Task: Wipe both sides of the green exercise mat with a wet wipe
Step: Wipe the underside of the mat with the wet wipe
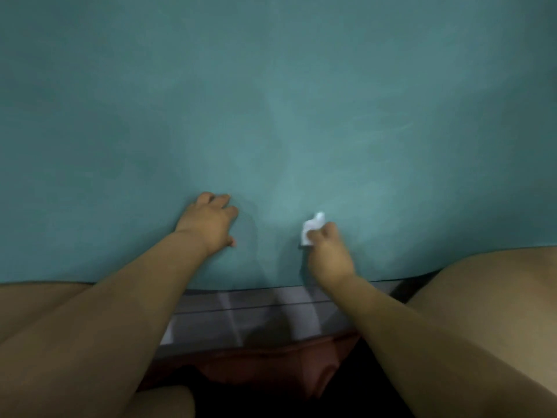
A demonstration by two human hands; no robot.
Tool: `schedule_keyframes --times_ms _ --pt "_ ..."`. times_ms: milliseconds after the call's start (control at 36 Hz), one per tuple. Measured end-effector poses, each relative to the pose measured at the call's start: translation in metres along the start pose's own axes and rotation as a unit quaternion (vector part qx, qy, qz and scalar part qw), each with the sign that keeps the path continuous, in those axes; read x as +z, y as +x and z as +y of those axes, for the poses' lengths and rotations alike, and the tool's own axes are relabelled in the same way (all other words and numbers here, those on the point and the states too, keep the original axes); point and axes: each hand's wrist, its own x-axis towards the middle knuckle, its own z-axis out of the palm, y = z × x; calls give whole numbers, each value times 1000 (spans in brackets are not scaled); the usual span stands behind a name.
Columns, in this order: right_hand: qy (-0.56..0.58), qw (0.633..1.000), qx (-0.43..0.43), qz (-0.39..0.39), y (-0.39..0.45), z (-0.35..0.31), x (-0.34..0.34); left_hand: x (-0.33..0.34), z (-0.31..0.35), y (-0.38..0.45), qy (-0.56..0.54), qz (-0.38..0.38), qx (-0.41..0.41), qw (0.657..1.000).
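Green mat (271, 86) beneath wet wipe (310, 232) in right hand (328, 257).

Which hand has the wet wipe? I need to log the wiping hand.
The right hand, near the mat's front edge: its grip is curled round the white wet wipe. The left hand holds nothing and rests on the mat.

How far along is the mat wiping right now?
In hand: the right hand grips a bunched white wipe against the green mat near its close edge, while the left hand rests on the mat. Faint streaks across the surface hint that part of this side has been wiped, though how much is unclear. Left: any rest of this face, then flipping the mat for the other side.
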Motion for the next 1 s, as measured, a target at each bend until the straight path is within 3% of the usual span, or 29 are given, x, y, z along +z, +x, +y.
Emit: schedule_keyframes --times_ms 83,139,222,278,389,444,500,556,611,667,722,778,806,861,889,944,1000 --pt "13 984 -150 -93 -23 -36 29 -16 -19 4 11 21 -46 999" --pt "26 968 -225 -103 -29 -40 38 -24 -28 7 28 17 -69 997" --pt "-18 954 -292 -61 -9 -26 26 -25 -29 11 56 -5 -71 996" --pt "-51 955 -289 33 19 -1 17 -21 -25 12 83 -8 -64 994" --pt "-3 981 -54 189 57 37 -19 -16 -22 16 105 -11 -62 993" --pt "-28 980 48 190 65 33 -24 -15 -23 18 110 -8 -61 992" --pt "45 979 81 183 65 17 -11 -14 -22 20 121 -13 -61 991" --pt "86 984 13 157 53 -5 15 -13 -21 22 132 -24 -59 989" --pt "88 983 -137 82 23 -30 46 -13 -21 23 140 -25 -60 988" --pt "44 951 -306 8 -12 -47 63 -13 -23 25 140 -26 -63 988" --pt "-12 930 -356 -87 -23 -53 61 -12 -23 26 141 -32 -64 987" --pt "-39 920 -365 -136 -12 -50 46 -12 -23 26 141 -34 -64 987" --pt "-24 915 -387 -110 0 -47 37 -12 -23 26 140 -34 -63 988" --pt "-29 920 -388 -44 28 -29 17 -12 -24 26 136 -28 -61 988" --pt "-26 938 -345 -7 41 -20 4 -12 -24 27 133 -25 -61 989" --pt "-19 971 -226 78 77 3 -9 -13 -25 28 125 -25 -62 990" --pt "5 987 -53 153 108 19 -24 -13 -26 29 117 -20 -66 991"
